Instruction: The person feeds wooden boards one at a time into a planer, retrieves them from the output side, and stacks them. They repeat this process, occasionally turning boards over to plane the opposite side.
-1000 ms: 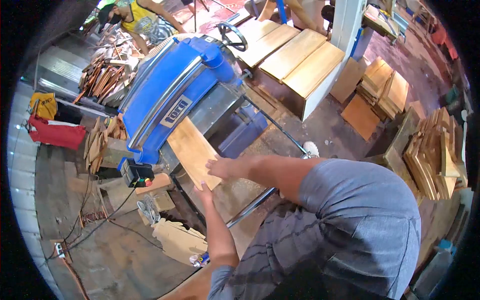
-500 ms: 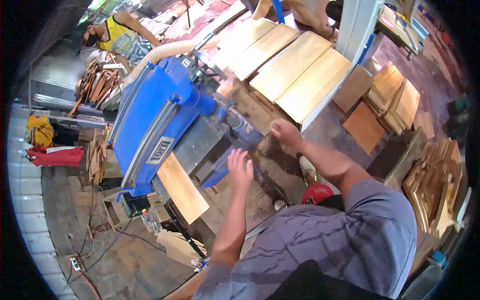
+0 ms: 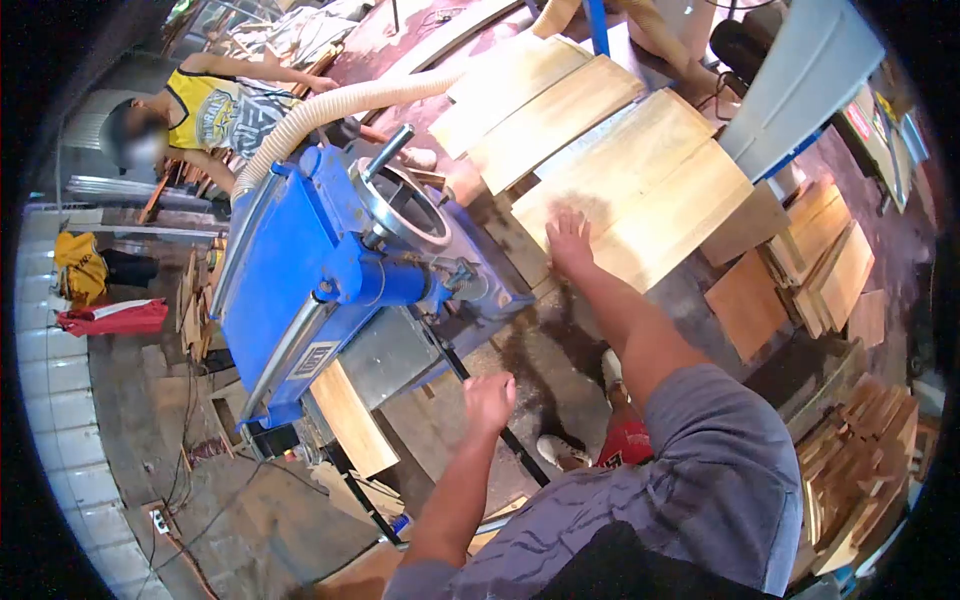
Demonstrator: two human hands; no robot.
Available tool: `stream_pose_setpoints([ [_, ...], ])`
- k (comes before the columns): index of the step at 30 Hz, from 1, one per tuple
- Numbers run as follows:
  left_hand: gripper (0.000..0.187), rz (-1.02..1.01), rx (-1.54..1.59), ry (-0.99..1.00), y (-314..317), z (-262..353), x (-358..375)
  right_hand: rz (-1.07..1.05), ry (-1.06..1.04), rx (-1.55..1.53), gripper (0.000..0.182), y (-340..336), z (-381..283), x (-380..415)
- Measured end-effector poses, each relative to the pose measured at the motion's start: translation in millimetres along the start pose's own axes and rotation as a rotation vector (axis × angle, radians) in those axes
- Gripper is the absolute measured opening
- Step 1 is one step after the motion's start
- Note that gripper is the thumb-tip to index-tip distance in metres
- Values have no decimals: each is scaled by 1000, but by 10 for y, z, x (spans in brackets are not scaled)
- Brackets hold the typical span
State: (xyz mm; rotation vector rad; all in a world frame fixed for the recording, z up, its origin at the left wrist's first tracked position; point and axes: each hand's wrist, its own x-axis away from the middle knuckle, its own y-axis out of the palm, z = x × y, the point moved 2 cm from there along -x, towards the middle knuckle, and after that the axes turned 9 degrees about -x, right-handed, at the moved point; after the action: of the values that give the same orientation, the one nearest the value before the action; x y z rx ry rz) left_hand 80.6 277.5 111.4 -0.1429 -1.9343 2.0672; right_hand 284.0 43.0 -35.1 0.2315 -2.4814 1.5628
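My right hand point(image 3: 569, 240) has its fingers spread over the near left edge of a pale wooden board point(image 3: 640, 180), one of several laid side by side. My left hand point(image 3: 490, 400) is curled closed in front of my body, right of the machine; whether anything is inside it is hidden. A blue machine point(image 3: 285, 270) with a metal handwheel point(image 3: 405, 205) stands ahead on the left. One wooden plank point(image 3: 352, 420) sticks out from under it, to the left of my left hand.
A co-worker point(image 3: 215, 110) in a yellow and grey top is behind the machine, near a ribbed hose point(image 3: 330, 108). Stacked boards point(image 3: 825, 250) and a scrap wood pile point(image 3: 860, 460) lie at the right. Cables point(image 3: 215, 470) run over the floor at lower left.
My right hand has moved up and forward onto the boards and opened. My left hand has lowered and its fingers have curled in. The view has shifted, showing the handwheel.
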Motion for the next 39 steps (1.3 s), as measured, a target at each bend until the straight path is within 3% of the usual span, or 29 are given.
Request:
stream_pose_setpoints([
  [4,10,12,-19,-9,41,-11,7,59,-19,119,73,400,-35,-219],
  [6,10,-2,-40,-9,80,-23,-7,219,8,111,63,548,-39,-268],
  [10,10,7,-16,15,111,-60,8,148,23,18,57,518,-103,-231],
  [14,10,50,3,41,98,-48,19,225,-18,-41,57,683,-59,-137],
  [18,10,76,38,47,86,-53,41,195,-109,-163,67,570,-120,412],
  [22,12,102,60,6,-25,24,24,165,-191,-135,59,93,-254,1187],
  [24,12,86,56,-6,-10,3,30,132,-283,-310,59,-218,-349,1621],
  [26,19,105,-103,-3,39,-8,71,180,-303,-382,62,-466,-420,2028],
  [28,31,128,69,2,83,-48,65,66,-405,-508,68,-836,-479,2475],
  [29,37,5,427,-141,226,-119,86,-97,-442,-556,75,-1153,-557,2873],
  [30,43,-113,757,-299,320,-226,-50,-107,-428,-545,75,-1165,-547,3062],
  [32,46,-336,1995,-463,-118,256,-33,-86,-523,-604,73,-1148,-582,3451],
  [33,46,-339,2011,-460,-103,335,38,-91,-519,-589,73,-1114,-603,3620],
  [35,48,-698,1903,-494,-49,435,221,-86,-568,-477,70,-1019,-691,3931],
  [36,51,-661,1730,-353,242,281,210,-87,-564,-464,70,-981,-730,4100],
  [38,60,-806,1927,-96,-104,466,629,3,-509,-527,70,-921,-771,4402],
  [39,60,-809,1944,-101,-232,477,900,-183,-445,-426,71,-967,-878,4504],
])
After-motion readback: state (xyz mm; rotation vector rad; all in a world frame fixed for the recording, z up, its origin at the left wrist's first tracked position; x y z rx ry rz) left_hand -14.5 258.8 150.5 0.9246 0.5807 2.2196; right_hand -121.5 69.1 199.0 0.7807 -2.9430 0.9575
